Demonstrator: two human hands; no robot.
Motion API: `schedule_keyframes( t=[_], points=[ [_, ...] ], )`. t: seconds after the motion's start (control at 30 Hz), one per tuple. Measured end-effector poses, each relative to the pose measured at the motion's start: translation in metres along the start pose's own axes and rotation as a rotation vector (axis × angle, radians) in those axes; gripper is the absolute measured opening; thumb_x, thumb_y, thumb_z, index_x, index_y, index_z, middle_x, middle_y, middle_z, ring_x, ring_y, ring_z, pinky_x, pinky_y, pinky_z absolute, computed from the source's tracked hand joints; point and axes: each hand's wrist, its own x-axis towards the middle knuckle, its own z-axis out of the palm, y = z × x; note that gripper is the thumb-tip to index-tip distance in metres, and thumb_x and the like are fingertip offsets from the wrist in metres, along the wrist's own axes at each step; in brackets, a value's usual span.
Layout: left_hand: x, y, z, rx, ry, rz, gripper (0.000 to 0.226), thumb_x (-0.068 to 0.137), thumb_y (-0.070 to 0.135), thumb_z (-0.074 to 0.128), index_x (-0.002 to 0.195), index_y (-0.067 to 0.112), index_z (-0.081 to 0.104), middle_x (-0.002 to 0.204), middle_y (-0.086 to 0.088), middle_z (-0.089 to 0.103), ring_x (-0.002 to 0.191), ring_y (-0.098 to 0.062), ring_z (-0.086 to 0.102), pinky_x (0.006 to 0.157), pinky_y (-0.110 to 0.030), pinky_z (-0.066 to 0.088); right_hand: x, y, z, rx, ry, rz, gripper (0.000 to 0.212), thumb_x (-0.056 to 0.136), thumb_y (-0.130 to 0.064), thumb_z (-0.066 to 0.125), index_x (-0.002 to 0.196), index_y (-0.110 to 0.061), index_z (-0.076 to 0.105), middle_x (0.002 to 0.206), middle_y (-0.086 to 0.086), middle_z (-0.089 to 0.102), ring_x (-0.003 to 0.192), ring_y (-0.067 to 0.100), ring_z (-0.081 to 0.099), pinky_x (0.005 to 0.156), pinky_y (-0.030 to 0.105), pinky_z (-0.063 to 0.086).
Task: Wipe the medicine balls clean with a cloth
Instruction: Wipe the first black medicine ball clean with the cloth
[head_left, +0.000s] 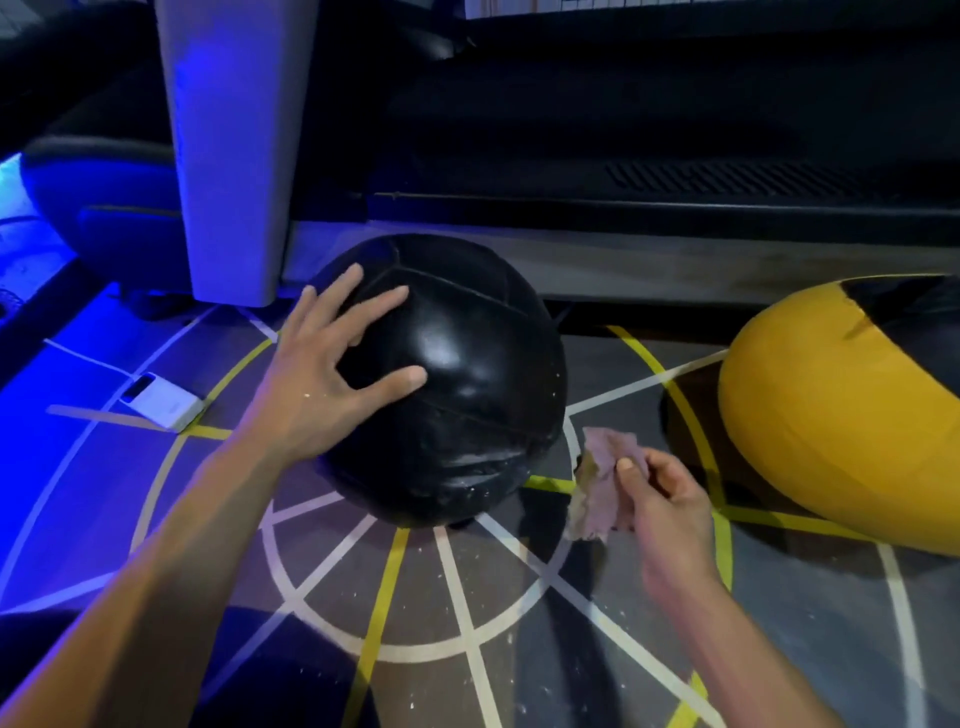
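Both forearms enter from the near edge, bare, crossing a grey floor mat (467, 623) marked with white and yellow lines and arcs and flecked with pale specks. Left hand (332, 374): fingers spread and straight, palm and fingertips resting on the near-left upper side of the black medicine ball (467, 374), not curled round it. Right hand (660, 499): fingers curled, thumb pinching a crumpled pinkish-tan cloth (602, 483), held just beside the ball's lower right side; contact between cloth and ball cannot be confirmed. Black ball sits on the mat at centre, glossy panelled surface with visible seams, whitish dusty smears along its near lower side (no brand or lettering legible on it). Yellow and black ball (831, 431) lies on the mat at right, apart from the black one, partly cut off by the frame edge; no writing visible on it either. White phone-like device (161, 400) lies flat on the floor at left with a white cable running from it; markings on it too small to read. Grey upright post (234, 145) stands at far left behind the black ball, with dark equipment (675, 156) stretching across the far side. Strong blue light over the left of the scene.
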Motion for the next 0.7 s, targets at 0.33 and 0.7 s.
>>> schedule_keyframes(
  t=[0.33,0.7],
  points=[
    [-0.049,-0.022,-0.007,-0.127,0.298,-0.168,0.078,0.072,0.069,0.066,0.142,0.042,0.046,0.138,0.007,0.033,0.128,0.006,0.033,0.103,-0.002,0.024,0.021,0.003,0.038,0.033,-0.006,0.092,0.009,0.098,-0.016,0.067,0.105,-0.016,0.071,0.1,0.009,0.076,0.09,0.026,0.072,0.079,0.046,0.06],
    [-0.059,-0.021,0.0,-0.116,0.336,-0.12,0.077,0.074,0.067,0.068,0.142,0.034,0.051,0.14,-0.003,0.039,0.134,-0.011,0.034,0.105,-0.001,0.023,-0.072,-0.037,0.121,-0.267,-0.388,-0.855,0.008,0.099,-0.013,0.063,0.104,-0.019,0.066,0.104,-0.004,0.065,0.091,0.013,0.063,0.075,0.032,0.054]
  ],
)
